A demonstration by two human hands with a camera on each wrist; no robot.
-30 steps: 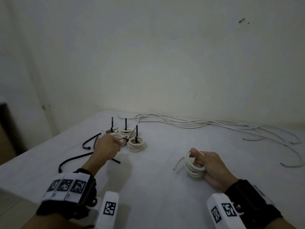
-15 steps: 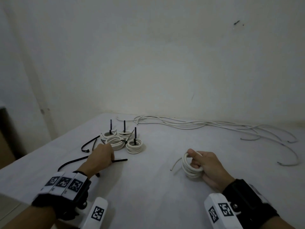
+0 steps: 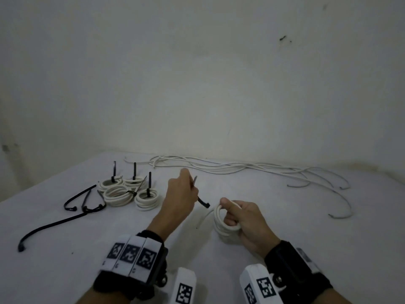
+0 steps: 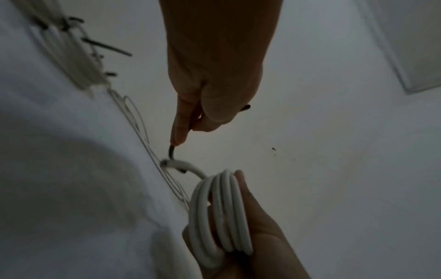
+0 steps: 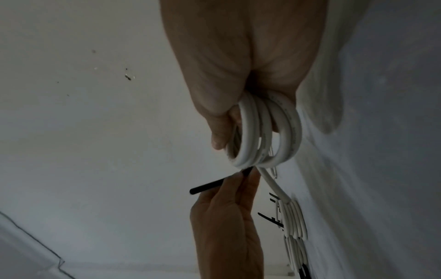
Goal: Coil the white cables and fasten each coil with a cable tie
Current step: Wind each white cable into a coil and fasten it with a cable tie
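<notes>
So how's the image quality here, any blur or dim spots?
Head view: dim, even light, wide-angle bending at the edges, left hand slightly smeared. Left wrist view: dark, tied coils streaked with blur. Right wrist view: dim, but the held coil is fairly sharp.

Right hand point(image 5: 238, 79): enters from the top edge; fingers and thumb curled round a white cable coil point(image 5: 264, 136) of several loops.
Coil tail: runs down and right toward the table.
Left hand point(image 5: 226, 217): enters from below; pinches a black cable tie point(image 5: 210, 186) just beneath the coil.
Table point(image 5: 381, 169): right side; tied coils point(image 5: 294, 222) on it.
</notes>
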